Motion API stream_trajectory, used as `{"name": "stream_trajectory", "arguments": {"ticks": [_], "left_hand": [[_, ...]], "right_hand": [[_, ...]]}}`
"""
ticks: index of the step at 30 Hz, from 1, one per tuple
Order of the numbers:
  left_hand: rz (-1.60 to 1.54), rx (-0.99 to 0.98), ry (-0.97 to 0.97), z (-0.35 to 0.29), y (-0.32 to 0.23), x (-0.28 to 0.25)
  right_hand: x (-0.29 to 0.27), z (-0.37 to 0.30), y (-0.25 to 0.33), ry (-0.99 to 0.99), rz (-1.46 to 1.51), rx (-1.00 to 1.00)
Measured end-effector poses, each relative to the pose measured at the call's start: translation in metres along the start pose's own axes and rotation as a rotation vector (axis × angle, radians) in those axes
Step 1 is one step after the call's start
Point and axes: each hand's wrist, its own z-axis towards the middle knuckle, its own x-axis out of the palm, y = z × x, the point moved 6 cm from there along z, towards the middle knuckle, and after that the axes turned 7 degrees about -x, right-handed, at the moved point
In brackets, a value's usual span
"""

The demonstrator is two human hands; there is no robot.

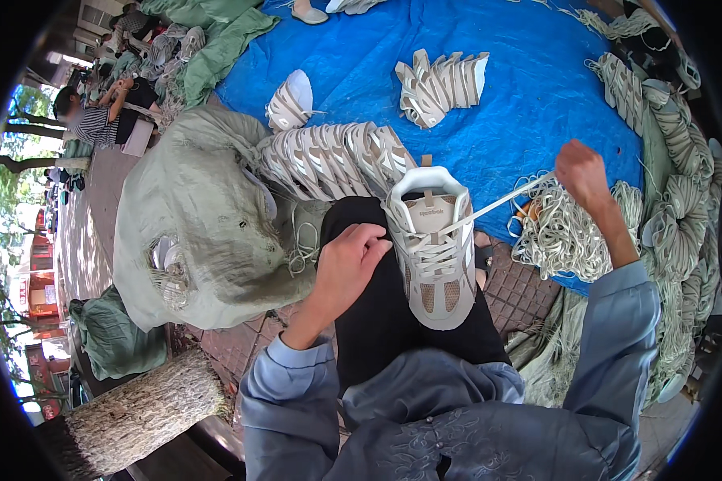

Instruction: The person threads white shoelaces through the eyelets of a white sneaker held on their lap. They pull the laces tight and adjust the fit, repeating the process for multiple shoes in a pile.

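Note:
Across my lap rests a beige and white sneaker point(440, 248), its toe toward me and its lace threaded through the lower eyelets. My right hand point(583, 174) is raised to the right of it, closed on the shoelace point(512, 197), which runs taut from the upper eyelets. Close by the shoe's left side is my left hand point(350, 268), with its fingers curled in and the thumb against them. Whatever it may hold is hidden.
A heap of pale laces point(565, 228) lies right on the blue tarp point(529, 80). Nested shoe uppers point(337, 156) lie ahead, with another stack point(441, 86) beyond. A bulging grey-green sack point(204, 216) stands left. Bundled uppers point(678, 192) line the right. Another person point(100, 120) sits far left.

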Motion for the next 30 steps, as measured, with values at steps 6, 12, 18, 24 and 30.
{"name": "stream_trajectory", "arguments": {"ticks": [6,12,18,24,30], "left_hand": [[0.288,0.401,-0.095,0.013,-0.036,0.018],[0.643,0.565,-0.078,0.015,-0.042,0.033],[0.552,0.808,-0.041,0.018,-0.054,0.036],[0.936,0.854,-0.126,-0.001,-0.048,0.032],[1.048,0.724,-0.296,-0.006,-0.044,0.026]], "right_hand": [[0.002,-0.036,-0.077,0.117,-0.131,0.217],[0.004,-0.045,-0.076,0.127,0.053,0.338],[0.03,-0.069,-0.063,0.165,0.016,0.089],[0.071,-0.101,-0.065,0.167,0.024,0.007],[0.058,-0.095,-0.071,0.049,-0.145,-0.003]]}}
